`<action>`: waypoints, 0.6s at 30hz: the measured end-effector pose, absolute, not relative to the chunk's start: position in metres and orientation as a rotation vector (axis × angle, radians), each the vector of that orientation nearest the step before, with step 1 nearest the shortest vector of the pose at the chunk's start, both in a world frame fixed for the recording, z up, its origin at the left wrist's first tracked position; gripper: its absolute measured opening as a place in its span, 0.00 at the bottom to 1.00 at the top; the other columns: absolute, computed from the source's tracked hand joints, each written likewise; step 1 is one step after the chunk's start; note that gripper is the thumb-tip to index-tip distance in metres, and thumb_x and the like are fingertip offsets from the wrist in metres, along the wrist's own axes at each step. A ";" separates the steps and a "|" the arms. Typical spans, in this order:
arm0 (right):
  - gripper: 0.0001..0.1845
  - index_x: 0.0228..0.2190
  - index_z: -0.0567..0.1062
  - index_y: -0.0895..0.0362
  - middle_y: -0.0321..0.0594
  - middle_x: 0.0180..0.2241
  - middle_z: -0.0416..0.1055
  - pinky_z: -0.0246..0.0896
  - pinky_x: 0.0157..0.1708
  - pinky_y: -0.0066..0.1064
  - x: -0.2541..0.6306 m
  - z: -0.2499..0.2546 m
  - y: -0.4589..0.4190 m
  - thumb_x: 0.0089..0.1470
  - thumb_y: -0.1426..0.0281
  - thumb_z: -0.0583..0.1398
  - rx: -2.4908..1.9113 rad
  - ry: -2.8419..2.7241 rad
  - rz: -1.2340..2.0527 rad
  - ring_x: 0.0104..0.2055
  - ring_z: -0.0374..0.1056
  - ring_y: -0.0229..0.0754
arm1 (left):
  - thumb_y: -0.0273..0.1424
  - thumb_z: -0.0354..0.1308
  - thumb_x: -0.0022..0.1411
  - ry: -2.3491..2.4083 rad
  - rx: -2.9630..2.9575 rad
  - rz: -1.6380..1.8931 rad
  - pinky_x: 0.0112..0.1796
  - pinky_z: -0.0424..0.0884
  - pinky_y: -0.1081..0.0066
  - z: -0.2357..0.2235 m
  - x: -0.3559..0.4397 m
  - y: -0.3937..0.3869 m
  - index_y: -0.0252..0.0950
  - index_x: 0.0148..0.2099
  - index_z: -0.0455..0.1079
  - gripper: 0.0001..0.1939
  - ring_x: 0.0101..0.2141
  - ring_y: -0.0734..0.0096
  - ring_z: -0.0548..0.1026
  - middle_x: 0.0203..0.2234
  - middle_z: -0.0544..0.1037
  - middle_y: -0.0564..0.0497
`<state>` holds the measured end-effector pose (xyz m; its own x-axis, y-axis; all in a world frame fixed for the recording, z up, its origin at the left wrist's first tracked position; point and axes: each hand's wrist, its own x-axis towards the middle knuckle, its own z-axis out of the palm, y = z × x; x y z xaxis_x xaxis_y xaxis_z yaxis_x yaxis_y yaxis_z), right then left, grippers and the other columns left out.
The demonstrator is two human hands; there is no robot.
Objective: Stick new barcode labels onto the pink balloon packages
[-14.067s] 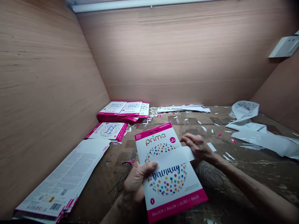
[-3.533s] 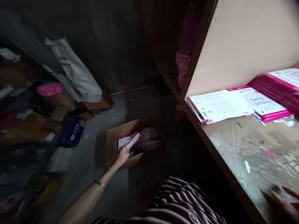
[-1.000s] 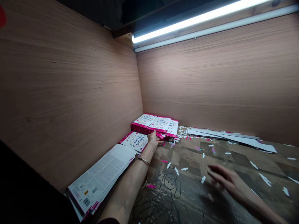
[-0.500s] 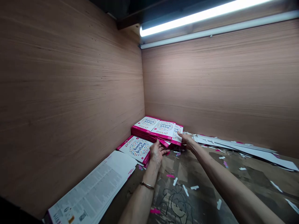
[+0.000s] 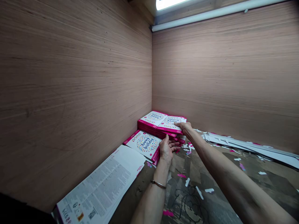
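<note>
Flat pink-and-white packets printed "prima" and "happy birthday" lie stacked in the corner. My right hand (image 5: 184, 127) grips the right edge of the right-hand stack of packets (image 5: 170, 125), thumb on top, its other fingers mostly hidden. Low at the front of that stack is my left hand (image 5: 167, 150), palm turned up and fingers spread, a bracelet (image 5: 158, 184) on its wrist. Against the left stack (image 5: 153, 117) the right one sits close, its lower packets uneven. Nearer me, another packet pile (image 5: 146, 144) rests left of my left hand.
White printed card sheets (image 5: 105, 183) lie along the left wooden wall (image 5: 77, 93). Long white strips (image 5: 252, 148) run beside the back wall (image 5: 221, 77). Small paper offcuts (image 5: 209, 190) litter the brown work surface (image 5: 224, 174). A light tube (image 5: 173, 3) shines above.
My right hand has moved the rightmost packets left into the neighbouring stack, their printed front now mostly covered. The left hand remains open in front. The camera view has tilted down and shifted left.
</note>
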<state>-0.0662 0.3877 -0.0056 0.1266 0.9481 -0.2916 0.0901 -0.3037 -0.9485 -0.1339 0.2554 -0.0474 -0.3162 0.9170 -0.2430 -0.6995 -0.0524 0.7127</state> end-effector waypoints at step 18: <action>0.08 0.24 0.69 0.63 0.36 0.18 0.70 0.67 0.21 0.27 0.029 0.001 0.341 0.41 0.80 0.65 -1.569 -0.913 1.380 0.19 0.67 0.37 | 0.51 0.36 0.59 1.366 0.395 1.694 0.27 0.72 0.62 -0.037 -0.136 0.251 0.31 0.40 0.65 0.30 0.28 0.59 0.76 0.28 0.74 0.42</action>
